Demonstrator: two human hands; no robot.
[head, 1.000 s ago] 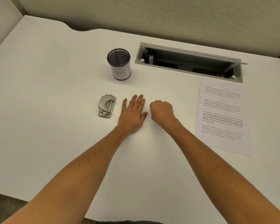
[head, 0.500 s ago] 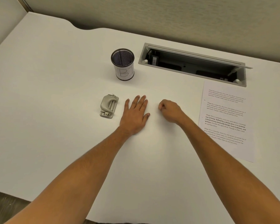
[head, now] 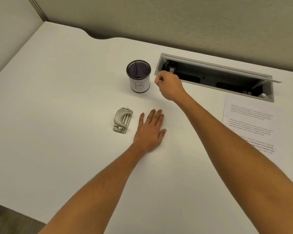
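Head view: your right hand (head: 170, 86) hangs above the counter (head: 57, 115), just to the right of the black mesh cup (head: 139, 76) and level with its rim, not touching it. Its fingers are curled in, with thumb and forefinger tips pressed together on the side facing the cup. They may be pinching something tiny, but the view is too coarse to tell whether anything is held. The cup stands upright toward the far middle of the counter, with a white label marked "BI" wrapped round its lower half.

Your left hand (head: 150, 130) lies palm down on the counter, nearer to you, fingers straight and slightly spread, holding nothing. Just to its left, apart from it by a narrow gap, sits the grey hole punch (head: 123, 122), lying flat with its long side running near to far.

Behind your right hand, the open cable recess (head: 215, 78) is sunk into the far right of the counter, with its lid tilted up. A printed sheet (head: 250, 119) lies flat on the near side of the recess, at the right edge, partly covered by your right forearm.
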